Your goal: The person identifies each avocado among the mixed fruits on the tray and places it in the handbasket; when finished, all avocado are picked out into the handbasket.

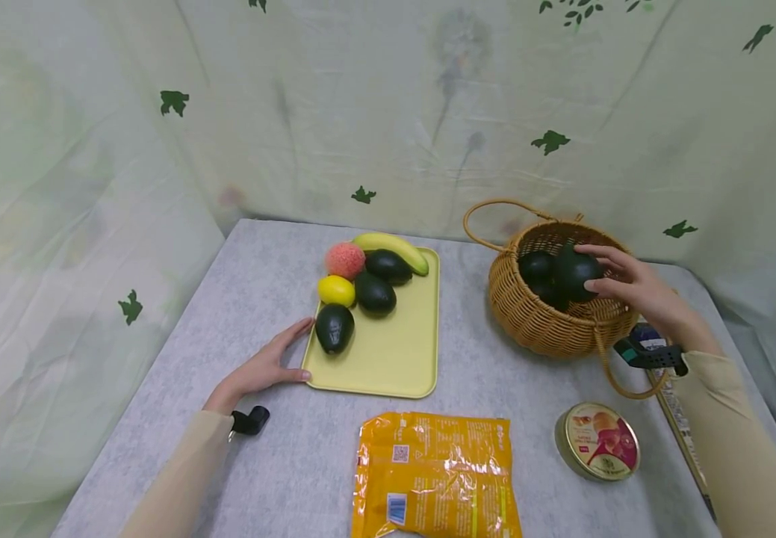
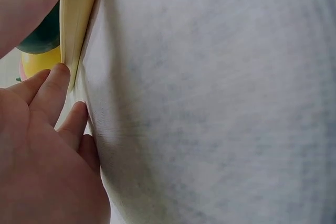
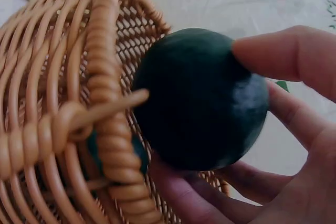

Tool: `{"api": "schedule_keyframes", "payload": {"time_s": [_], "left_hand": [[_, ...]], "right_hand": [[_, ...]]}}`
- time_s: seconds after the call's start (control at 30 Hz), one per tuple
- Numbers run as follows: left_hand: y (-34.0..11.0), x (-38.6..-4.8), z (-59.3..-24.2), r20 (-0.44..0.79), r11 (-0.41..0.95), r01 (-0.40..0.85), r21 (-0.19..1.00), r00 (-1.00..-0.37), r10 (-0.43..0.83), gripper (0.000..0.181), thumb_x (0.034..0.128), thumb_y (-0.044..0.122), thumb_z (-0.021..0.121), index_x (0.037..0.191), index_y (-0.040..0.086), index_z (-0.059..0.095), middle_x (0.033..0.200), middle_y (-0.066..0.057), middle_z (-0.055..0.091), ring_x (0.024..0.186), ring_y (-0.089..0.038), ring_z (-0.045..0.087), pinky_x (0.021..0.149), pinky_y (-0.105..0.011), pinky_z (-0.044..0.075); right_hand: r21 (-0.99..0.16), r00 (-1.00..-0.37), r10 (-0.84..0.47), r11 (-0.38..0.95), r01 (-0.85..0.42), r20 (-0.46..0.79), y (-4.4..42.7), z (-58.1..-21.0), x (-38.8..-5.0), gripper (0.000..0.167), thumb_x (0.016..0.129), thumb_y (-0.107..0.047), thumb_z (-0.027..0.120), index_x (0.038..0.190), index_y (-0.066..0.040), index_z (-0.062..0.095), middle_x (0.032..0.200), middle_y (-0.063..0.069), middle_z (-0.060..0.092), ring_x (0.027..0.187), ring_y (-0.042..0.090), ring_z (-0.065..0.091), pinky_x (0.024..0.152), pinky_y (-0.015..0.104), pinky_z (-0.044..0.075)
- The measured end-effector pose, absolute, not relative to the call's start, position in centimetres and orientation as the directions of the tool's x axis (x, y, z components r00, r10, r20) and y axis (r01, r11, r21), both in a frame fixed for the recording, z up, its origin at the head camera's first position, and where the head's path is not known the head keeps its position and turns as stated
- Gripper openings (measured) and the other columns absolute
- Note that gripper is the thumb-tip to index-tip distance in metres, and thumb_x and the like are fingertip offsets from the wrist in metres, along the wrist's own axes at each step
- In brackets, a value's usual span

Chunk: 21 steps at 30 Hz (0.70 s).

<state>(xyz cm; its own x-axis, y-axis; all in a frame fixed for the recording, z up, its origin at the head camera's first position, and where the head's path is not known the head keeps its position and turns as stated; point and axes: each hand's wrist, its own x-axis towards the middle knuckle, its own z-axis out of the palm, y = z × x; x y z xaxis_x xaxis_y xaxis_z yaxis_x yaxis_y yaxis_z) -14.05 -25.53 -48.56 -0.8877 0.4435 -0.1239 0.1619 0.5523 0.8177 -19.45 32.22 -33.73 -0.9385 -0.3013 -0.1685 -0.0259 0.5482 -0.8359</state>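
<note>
My right hand (image 1: 650, 295) holds a dark green avocado (image 1: 576, 276) between thumb and fingers, at the mouth of a wicker basket (image 1: 542, 329). In the right wrist view that avocado (image 3: 199, 103) is beside the basket's braided rim (image 3: 107, 82). More dark avocados (image 1: 537, 267) lie inside, partly hidden. My left hand (image 1: 263, 371) touches the left edge of a yellow tray (image 1: 401, 351), fingers extended; the left wrist view shows fingertips against the tray's side (image 2: 79, 19). On the tray are several avocados (image 1: 334, 329), a lemon (image 1: 336, 291), a banana (image 1: 394, 248) and a bumpy pinkish-red fruit (image 1: 345, 261).
An orange plastic packet (image 1: 438, 474) lies in front of the tray. A round tin (image 1: 598, 441) stands at its right, near the basket's front handle (image 1: 619, 381). A long, flat printed item (image 1: 683, 426) lies partly under the right arm. Patterned cloth (image 1: 388, 127) hangs behind the table.
</note>
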Motion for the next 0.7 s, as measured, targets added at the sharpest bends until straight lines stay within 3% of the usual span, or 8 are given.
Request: {"api": "schedule_keyframes", "payload": {"time_s": [0.1, 0.17, 0.3, 0.4, 0.5, 0.7], "left_hand": [[-25.5, -14.1, -48.5, -0.127, 0.553, 0.158, 0.818, -0.888, 0.441, 0.098, 0.0796, 0.024, 0.079, 0.153, 0.006, 0.017, 0.156, -0.014, 0.020, 0.142, -0.035, 0.011, 0.111, -0.058, 0.010], [-25.5, -14.1, -48.5, -0.124, 0.551, 0.160, 0.819, -0.888, 0.442, 0.098, 0.0796, 0.024, 0.079, 0.153, 0.006, 0.017, 0.156, -0.014, 0.020, 0.142, -0.035, 0.011, 0.111, -0.057, 0.010], [-25.5, -14.1, -48.4, -0.113, 0.549, 0.175, 0.817, -0.886, 0.450, 0.097, 0.0805, 0.023, 0.079, 0.153, 0.004, 0.016, 0.156, -0.016, 0.020, 0.142, -0.038, 0.011, 0.110, -0.059, 0.010], [-25.5, -14.1, -48.3, -0.108, 0.550, 0.182, 0.815, -0.885, 0.454, 0.097, 0.0810, 0.023, 0.078, 0.153, 0.004, 0.016, 0.156, -0.017, 0.020, 0.142, -0.039, 0.011, 0.109, -0.060, 0.010], [-25.5, -14.1, -48.2, -0.106, 0.545, 0.185, 0.817, -0.882, 0.459, 0.096, 0.0814, 0.023, 0.078, 0.153, 0.004, 0.017, 0.155, -0.019, 0.019, 0.141, -0.040, 0.010, 0.108, -0.061, 0.009], [-25.5, -14.1, -48.0, -0.124, 0.544, 0.167, 0.822, -0.881, 0.457, 0.096, 0.0812, 0.021, 0.078, 0.153, 0.004, 0.016, 0.156, -0.018, 0.019, 0.142, -0.039, 0.010, 0.109, -0.060, 0.008]], "right_hand": [[-0.799, -0.930, -0.319, 0.600, -0.048, -0.184, 32.3, -33.9, -19.6, 0.054, 0.099, -0.027, 0.054, 0.149, -0.020, 0.033, 0.148, 0.011, 0.032, 0.122, 0.028, 0.042, 0.090, 0.041, 0.044], [-0.798, -0.923, -0.343, 0.598, -0.072, -0.174, 32.2, -34.0, -19.8, 0.053, 0.099, -0.025, 0.054, 0.148, -0.017, 0.035, 0.147, 0.013, 0.035, 0.122, 0.029, 0.045, 0.090, 0.039, 0.045], [-0.814, -0.902, -0.413, 0.563, -0.147, -0.123, 31.9, -34.4, -20.1, 0.049, 0.100, -0.018, 0.051, 0.146, -0.010, 0.037, 0.143, 0.020, 0.040, 0.111, 0.011, 0.056, 0.084, 0.023, 0.048], [-0.819, -0.889, -0.449, 0.540, -0.193, -0.087, 31.7, -34.6, -20.0, 0.048, 0.101, -0.015, 0.050, 0.145, -0.004, 0.037, 0.139, 0.021, 0.044, 0.104, 0.000, 0.056, 0.082, 0.020, 0.049], [-0.832, -0.890, -0.451, 0.516, -0.202, -0.064, 31.4, -34.7, -19.9, 0.047, 0.101, -0.014, 0.049, 0.144, 0.000, 0.036, 0.133, 0.016, 0.049, 0.101, 0.000, 0.058, 0.081, 0.021, 0.050], [-0.890, -0.910, -0.413, 0.430, -0.153, -0.043, 30.2, -34.6, -19.7, 0.047, 0.101, -0.016, 0.050, 0.144, -0.004, 0.037, 0.131, 0.012, 0.051, 0.106, 0.006, 0.058, 0.083, 0.023, 0.051]]}}
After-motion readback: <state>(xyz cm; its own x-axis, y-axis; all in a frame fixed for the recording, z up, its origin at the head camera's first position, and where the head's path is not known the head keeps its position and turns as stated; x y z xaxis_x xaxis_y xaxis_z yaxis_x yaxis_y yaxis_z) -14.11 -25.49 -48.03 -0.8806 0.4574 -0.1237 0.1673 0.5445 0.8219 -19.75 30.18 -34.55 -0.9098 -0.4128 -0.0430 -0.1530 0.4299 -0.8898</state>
